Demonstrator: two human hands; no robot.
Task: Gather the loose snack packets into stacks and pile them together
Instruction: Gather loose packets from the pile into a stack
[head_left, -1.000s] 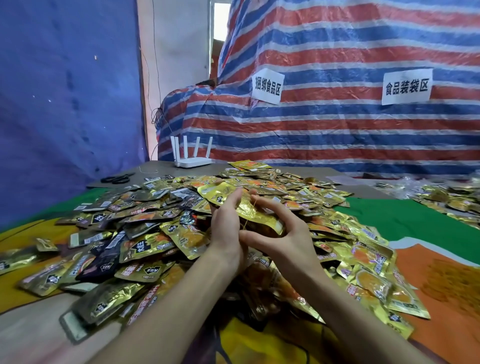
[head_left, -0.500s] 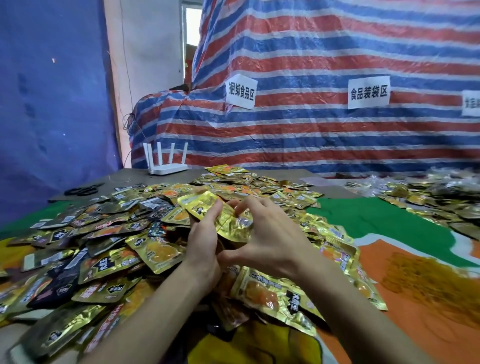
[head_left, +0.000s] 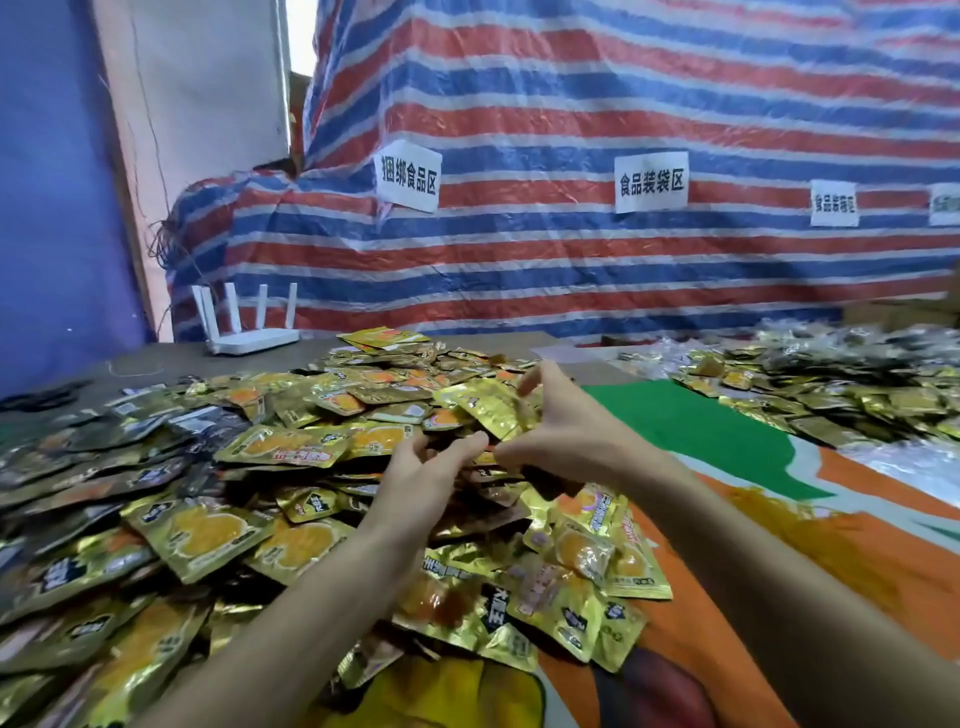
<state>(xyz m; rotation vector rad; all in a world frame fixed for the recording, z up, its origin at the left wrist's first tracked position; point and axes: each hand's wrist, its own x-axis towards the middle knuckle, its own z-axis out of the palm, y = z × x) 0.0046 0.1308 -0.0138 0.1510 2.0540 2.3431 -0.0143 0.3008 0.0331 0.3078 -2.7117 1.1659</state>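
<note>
The heap of snack packets (head_left: 291, 447) sprawled over the table from nine o'clock to the centre of the view. They were flat, rectangular foil pouches, crinkled and glossy, gold with orange print near the middle and darker with black labels towards nine. The right hand (head_left: 571, 431) sat just past centre towards one o'clock, its fingers and thumb curled round a small stack of packets (head_left: 485, 408). The stack's gold foil edges fanned out at the hand's ten o'clock. The index finger was blurred, so how far it wrapped the stack could not be told. The left hand (head_left: 428, 480), just beside it at its seven o'clock, hovered over the heap with fingers loosely spread and nothing between them.

A second heap (head_left: 831, 400) of the same shiny pouches lay at three o'clock, well apart, beyond a matte green cloth (head_left: 701, 431). On the orange cloth (head_left: 883, 545) at four o'clock lay a grainy yellow patch (head_left: 779, 514) — possibly rubber bands. At ten o'clock a smooth white router (head_left: 249, 338) with four upright antennas stood on the bare grey tabletop (head_left: 156, 364). Behind everything hung a woven plastic tarpaulin (head_left: 571, 104), wrinkled and striped red, white and blue, carrying rectangular paper labels (head_left: 408, 176).
</note>
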